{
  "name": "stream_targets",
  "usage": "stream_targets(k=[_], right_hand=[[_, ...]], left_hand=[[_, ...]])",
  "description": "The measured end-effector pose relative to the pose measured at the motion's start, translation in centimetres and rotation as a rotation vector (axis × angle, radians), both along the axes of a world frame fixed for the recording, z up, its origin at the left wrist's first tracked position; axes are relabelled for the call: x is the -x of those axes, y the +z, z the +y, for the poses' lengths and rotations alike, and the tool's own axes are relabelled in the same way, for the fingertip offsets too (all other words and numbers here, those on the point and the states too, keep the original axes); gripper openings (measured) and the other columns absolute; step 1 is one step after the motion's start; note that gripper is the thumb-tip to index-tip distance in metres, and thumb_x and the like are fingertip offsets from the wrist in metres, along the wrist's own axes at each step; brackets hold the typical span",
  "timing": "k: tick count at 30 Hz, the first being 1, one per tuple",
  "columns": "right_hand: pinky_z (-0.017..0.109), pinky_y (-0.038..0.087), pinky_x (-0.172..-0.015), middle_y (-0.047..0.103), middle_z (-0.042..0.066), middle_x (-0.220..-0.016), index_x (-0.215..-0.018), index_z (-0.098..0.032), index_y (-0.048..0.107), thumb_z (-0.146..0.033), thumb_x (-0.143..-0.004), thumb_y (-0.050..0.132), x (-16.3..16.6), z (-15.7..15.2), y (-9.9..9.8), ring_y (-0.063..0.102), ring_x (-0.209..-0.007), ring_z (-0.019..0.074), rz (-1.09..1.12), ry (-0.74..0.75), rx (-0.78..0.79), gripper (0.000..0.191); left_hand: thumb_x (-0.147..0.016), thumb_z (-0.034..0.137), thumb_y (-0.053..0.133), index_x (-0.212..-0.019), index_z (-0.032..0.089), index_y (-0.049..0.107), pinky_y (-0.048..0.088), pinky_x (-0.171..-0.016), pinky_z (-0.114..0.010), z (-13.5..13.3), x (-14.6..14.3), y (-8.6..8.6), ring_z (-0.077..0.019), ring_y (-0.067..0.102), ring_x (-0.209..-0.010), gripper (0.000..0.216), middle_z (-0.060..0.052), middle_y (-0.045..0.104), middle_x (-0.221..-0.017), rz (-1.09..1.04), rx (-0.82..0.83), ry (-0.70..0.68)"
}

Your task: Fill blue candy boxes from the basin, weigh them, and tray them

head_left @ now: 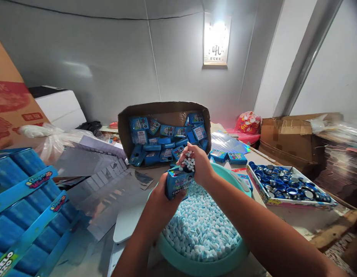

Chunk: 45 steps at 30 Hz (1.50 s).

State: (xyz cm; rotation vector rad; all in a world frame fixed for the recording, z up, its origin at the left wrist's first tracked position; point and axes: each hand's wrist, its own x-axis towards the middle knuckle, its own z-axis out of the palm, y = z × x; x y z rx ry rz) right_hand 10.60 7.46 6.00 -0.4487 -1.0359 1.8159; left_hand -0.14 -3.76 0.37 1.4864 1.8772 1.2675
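Observation:
My left hand (163,194) is wrapped round a blue candy tin (176,184) printed "CARAMELO", held upright over a teal basin. At the tin's top, my right hand (200,163) is cupped round a handful of small white and pale blue candies (190,161). More of these candies fill the teal basin (204,267) below both hands. Beyond them, a cardboard box (163,105) on its side holds several blue tins (166,130). The inside of the held tin is hidden.
On the right sits a tray of blue lids (290,190). Stacked display cartons of blue tins (28,211) stand at left. A flat white device (129,221) lies beside the basin. Brown cartons (285,134) are at back right, plastic sheets (106,200) at left.

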Motion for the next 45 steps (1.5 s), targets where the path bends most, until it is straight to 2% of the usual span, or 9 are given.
stream_targets(k=[4, 8, 14, 24, 35, 40, 45], right_hand=[[0.025, 0.046, -0.051, 0.06, 0.0, -0.056, -0.063, -0.019, 0.058, -0.045, -0.077, 0.067, 0.15, 0.01, -0.34, 0.06, -0.052, 0.0146, 0.014, 0.005, -0.035, 0.031], [0.025, 0.046, -0.051, 0.061, 0.001, -0.056, -0.062, -0.018, 0.059, -0.047, -0.075, 0.068, 0.25, 0.01, -0.73, 0.058, -0.051, 0.0138, 0.001, -0.006, -0.128, 0.033], [0.026, 0.046, -0.053, 0.061, 0.001, -0.057, -0.065, -0.019, 0.059, -0.051, -0.076, 0.068, 0.16, 0.03, -0.89, 0.059, -0.052, 0.0143, -0.017, -0.016, -0.175, 0.035], [0.026, 0.047, -0.051, 0.061, 0.001, -0.056, -0.064, -0.019, 0.059, -0.053, -0.07, 0.073, 0.06, -0.29, -0.66, 0.058, -0.05, 0.0146, -0.013, 0.007, -0.165, 0.038], [0.026, 0.042, -0.054, 0.061, 0.001, -0.055, -0.064, -0.019, 0.059, -0.056, -0.08, 0.064, 0.28, -0.1, -0.92, 0.057, -0.051, 0.0138, -0.071, 0.035, -0.278, 0.041], [0.027, 0.043, -0.06, 0.06, 0.002, -0.055, -0.059, -0.019, 0.059, -0.058, -0.083, 0.061, 0.25, -0.6, -0.68, 0.057, -0.056, 0.0143, -0.127, -0.04, -0.384, 0.045], [0.028, 0.043, -0.061, 0.059, 0.002, -0.055, -0.056, -0.02, 0.058, -0.057, -0.083, 0.06, 0.21, -0.65, -0.56, 0.056, -0.058, 0.0149, -0.13, -0.051, -0.431, 0.046]], left_hand=[[-0.079, 0.041, 0.068, -0.117, 0.025, 0.056, 0.052, -0.079, -0.033, 0.11, 0.13, 0.03, -0.0229, 0.069, -0.092, 0.042, -0.002, 0.073, -0.104, -0.041, -0.01, -0.036], [-0.082, 0.04, 0.065, -0.121, 0.027, 0.054, 0.051, -0.08, -0.033, 0.02, 0.07, 0.08, -0.022, 0.068, -0.093, 0.043, -0.001, 0.072, -0.105, 0.004, 0.002, -0.01], [-0.084, 0.039, 0.063, -0.121, 0.028, 0.053, 0.049, -0.081, -0.033, -0.1, -0.24, 0.09, -0.0218, 0.067, -0.096, 0.04, -0.001, 0.071, -0.109, 0.062, 0.02, -0.012], [-0.081, 0.037, 0.065, -0.117, 0.026, 0.054, 0.049, -0.08, -0.033, -0.33, -0.41, 0.91, -0.0223, 0.067, -0.093, 0.039, -0.001, 0.071, -0.105, 0.027, 0.042, -0.013], [-0.082, 0.037, 0.064, -0.115, 0.024, 0.054, 0.049, -0.077, -0.032, -0.43, -0.44, 0.95, -0.0219, 0.067, -0.09, 0.037, -0.001, 0.071, -0.101, 0.025, 0.008, -0.004], [-0.082, 0.04, 0.066, -0.114, 0.023, 0.055, 0.05, -0.078, -0.033, -0.31, -0.13, 0.52, -0.0227, 0.067, -0.093, 0.038, -0.001, 0.07, -0.102, 0.011, -0.048, 0.003], [-0.081, 0.04, 0.067, -0.111, 0.022, 0.056, 0.05, -0.075, -0.032, -0.26, -0.05, 0.39, -0.0219, 0.065, -0.089, 0.036, -0.001, 0.069, -0.098, 0.007, -0.072, 0.012]])
